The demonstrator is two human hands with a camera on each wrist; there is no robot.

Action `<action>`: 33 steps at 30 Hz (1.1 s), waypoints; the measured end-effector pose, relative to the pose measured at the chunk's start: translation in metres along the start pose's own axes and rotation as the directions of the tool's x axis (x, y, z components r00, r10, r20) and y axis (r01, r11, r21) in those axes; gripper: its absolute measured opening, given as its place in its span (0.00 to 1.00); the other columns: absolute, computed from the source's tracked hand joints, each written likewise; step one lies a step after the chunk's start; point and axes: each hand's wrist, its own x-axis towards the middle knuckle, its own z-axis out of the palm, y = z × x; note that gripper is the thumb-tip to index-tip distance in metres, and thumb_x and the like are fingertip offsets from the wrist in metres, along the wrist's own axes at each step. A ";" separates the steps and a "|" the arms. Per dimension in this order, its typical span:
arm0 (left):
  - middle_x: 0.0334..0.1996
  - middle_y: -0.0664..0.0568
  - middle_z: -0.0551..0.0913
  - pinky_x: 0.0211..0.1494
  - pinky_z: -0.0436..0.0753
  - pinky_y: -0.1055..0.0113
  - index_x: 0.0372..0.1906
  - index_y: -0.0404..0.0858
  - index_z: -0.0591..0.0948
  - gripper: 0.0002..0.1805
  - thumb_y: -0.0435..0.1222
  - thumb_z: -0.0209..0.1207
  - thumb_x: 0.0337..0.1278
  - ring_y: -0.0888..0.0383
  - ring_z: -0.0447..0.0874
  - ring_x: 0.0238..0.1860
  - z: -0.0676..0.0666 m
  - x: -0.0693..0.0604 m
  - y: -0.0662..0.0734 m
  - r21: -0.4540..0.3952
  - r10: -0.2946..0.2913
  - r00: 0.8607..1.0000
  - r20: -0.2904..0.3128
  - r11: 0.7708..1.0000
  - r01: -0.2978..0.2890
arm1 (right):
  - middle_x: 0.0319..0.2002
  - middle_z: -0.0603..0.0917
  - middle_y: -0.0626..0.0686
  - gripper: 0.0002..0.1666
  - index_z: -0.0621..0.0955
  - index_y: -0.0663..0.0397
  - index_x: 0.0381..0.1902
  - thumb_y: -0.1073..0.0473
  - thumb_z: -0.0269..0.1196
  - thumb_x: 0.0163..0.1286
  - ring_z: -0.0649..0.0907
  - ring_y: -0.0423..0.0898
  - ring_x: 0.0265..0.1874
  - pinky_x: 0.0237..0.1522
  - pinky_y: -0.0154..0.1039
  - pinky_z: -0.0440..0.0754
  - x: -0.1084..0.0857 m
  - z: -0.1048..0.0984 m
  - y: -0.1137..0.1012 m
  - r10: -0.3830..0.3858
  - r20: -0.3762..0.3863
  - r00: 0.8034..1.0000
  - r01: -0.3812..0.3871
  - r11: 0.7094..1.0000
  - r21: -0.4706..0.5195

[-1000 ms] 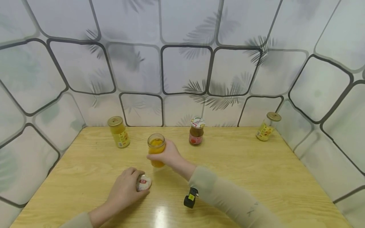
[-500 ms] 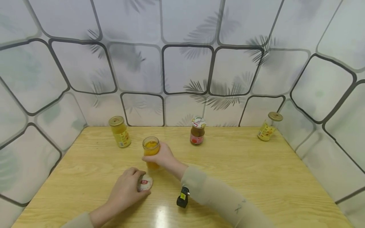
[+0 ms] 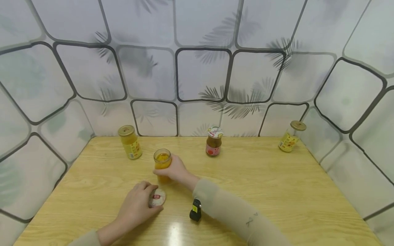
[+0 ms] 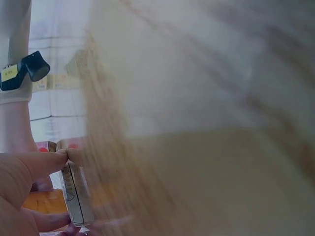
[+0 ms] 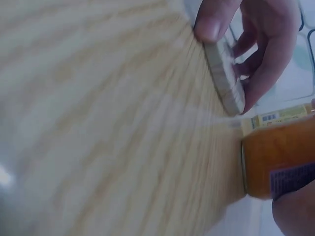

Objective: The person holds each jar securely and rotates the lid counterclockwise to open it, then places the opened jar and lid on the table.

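Orange-filled, the uncovered jar [image 3: 162, 163] is held by the right grip [image 3: 174, 168] towards the left edge of the surface [image 3: 261, 177], while the lid [image 3: 159, 197] is pinched by the left grip [image 3: 136, 201] farther from the back edge, so uncapping seems done, recapping not yet.

left gold-lidded jar [image 3: 130, 142] | pink-labelled jar [image 3: 213, 142], between | right gold-lidded jar [image 3: 289, 141] | patterned wall [image 3: 203, 75], behind
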 end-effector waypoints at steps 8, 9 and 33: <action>0.48 0.48 0.84 0.46 0.82 0.57 0.57 0.35 0.87 0.36 0.48 0.84 0.41 0.54 0.80 0.45 0.000 -0.001 0.000 0.014 -0.001 1.000 0.005 1.000 0.001 | 0.51 0.89 0.53 0.30 0.82 0.54 0.61 0.62 0.78 0.62 0.83 0.35 0.43 0.60 0.35 0.81 0.007 -0.002 0.003 -0.051 0.146 0.988 0.051 0.999 0.004; 0.48 0.48 0.84 0.46 0.82 0.57 0.57 0.35 0.87 0.37 0.49 0.84 0.41 0.54 0.80 0.45 -0.001 -0.001 0.000 0.017 0.001 1.000 0.007 1.000 -0.001 | 0.51 0.89 0.53 0.30 0.82 0.54 0.62 0.62 0.78 0.62 0.83 0.35 0.44 0.61 0.35 0.81 0.008 -0.002 0.003 -0.048 0.151 0.987 0.048 0.999 0.005; 0.48 0.47 0.84 0.47 0.84 0.55 0.55 0.35 0.87 0.37 0.49 0.85 0.39 0.54 0.81 0.45 -0.003 0.000 0.002 0.043 0.035 0.999 0.005 0.998 -0.036 | 0.58 0.87 0.51 0.36 0.77 0.50 0.68 0.61 0.78 0.64 0.84 0.40 0.55 0.69 0.41 0.78 0.013 0.003 0.006 -0.043 0.190 0.981 0.046 0.999 -0.014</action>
